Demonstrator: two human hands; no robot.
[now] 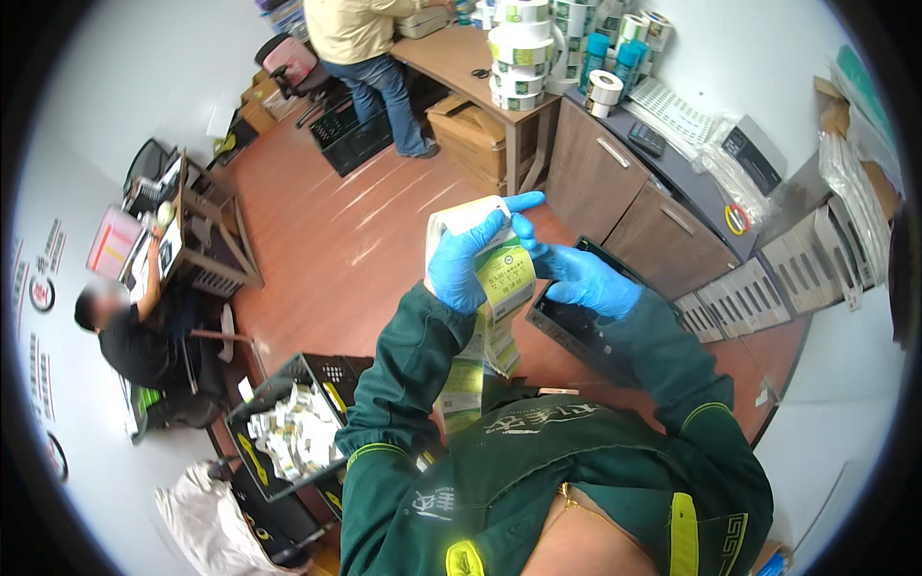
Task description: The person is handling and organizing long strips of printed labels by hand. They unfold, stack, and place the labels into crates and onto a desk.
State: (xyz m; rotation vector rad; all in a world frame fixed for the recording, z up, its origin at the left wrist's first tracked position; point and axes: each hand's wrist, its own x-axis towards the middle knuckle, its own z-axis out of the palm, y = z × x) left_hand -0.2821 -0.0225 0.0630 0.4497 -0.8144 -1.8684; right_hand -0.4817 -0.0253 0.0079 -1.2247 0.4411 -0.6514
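Observation:
My left hand [464, 270], in a blue glove, grips a folded band of printed labels [510, 277] in white, green and yellow. Its index finger points out to the right beyond the fold. From the hand a label strip [461, 389] hangs in loose folds in front of my dark green apron [555, 446]. My right hand [594, 281], also gloved in blue, is just right of the labels. Its thumb and fingers are apart with nothing seen between them. Whether its fingertips touch the label edge or the left fingers, I cannot tell.
A black crate [576, 327] lies below my right hand. At left, another crate [248, 439] holds crumpled label scraps [299, 432]. Stacked label rolls [518, 65] stand on a desk beside a cabinet [594, 155]. One person [360, 43] stands ahead; another [137, 338] sits at left.

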